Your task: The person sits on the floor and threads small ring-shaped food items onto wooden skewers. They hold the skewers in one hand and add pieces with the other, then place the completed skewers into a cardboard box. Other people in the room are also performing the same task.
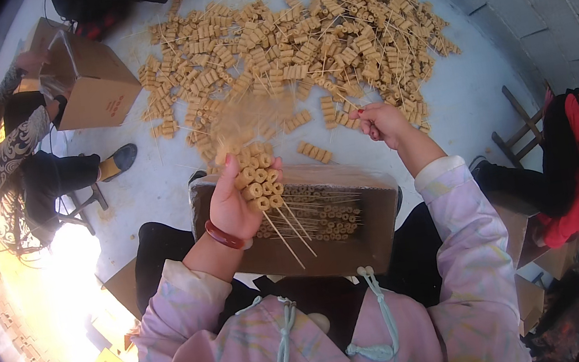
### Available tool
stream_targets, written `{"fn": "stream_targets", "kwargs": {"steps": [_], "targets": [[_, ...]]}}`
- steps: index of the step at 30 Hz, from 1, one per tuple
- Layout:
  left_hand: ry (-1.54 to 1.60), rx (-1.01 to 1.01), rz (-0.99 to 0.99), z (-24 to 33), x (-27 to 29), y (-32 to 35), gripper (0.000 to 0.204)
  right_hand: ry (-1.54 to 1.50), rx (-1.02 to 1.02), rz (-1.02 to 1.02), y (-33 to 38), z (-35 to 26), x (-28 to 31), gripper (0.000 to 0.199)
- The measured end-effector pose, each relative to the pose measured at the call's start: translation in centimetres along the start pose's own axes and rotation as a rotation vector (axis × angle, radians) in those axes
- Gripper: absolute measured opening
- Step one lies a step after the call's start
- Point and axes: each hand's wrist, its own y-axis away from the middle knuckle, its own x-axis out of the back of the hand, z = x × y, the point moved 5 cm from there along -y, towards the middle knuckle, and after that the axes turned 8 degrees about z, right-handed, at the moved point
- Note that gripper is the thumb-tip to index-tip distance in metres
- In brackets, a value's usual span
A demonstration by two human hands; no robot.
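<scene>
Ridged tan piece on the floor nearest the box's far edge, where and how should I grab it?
Pinch the ridged tan piece across its middle, gripping its long sides, probably from above and the right. It lies flat and slanted, longer than wide; the left hand, holding a bundle, is close on its left, and the box stands on the near side.

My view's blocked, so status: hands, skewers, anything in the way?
Left hand holding bundled roll skewers, over open carton. Right hand apparently pinching a stick beside the skewer heap. No obstruction visible.
</scene>
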Motion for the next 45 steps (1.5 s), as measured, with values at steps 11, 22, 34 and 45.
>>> {"fn": "stream_targets", "kwargs": {"steps": [11,22,34,45], "targets": [[0.211,-0.016,-0.289,1.8,-2.3,1.6,0.062,-0.324,0.198,-0.223,21.1,-0.4,-8.0,0.024],[0.239,-0.141,-0.472,2.9,-4.7,4.1,0.070,-0.293,0.184,-0.392,25.1,2.9,-14.8,0.026],[0.249,-0.068,-0.421,3.0,-5.1,4.1,0.074,-0.182,0.224,-0.327,23.7,2.6,-14.1,0.021],[0.213,-0.033,-0.429,2.0,-5.2,3.3,0.075,0.394,0.394,-0.166,23.4,2.4,-13.3,0.017]]}}
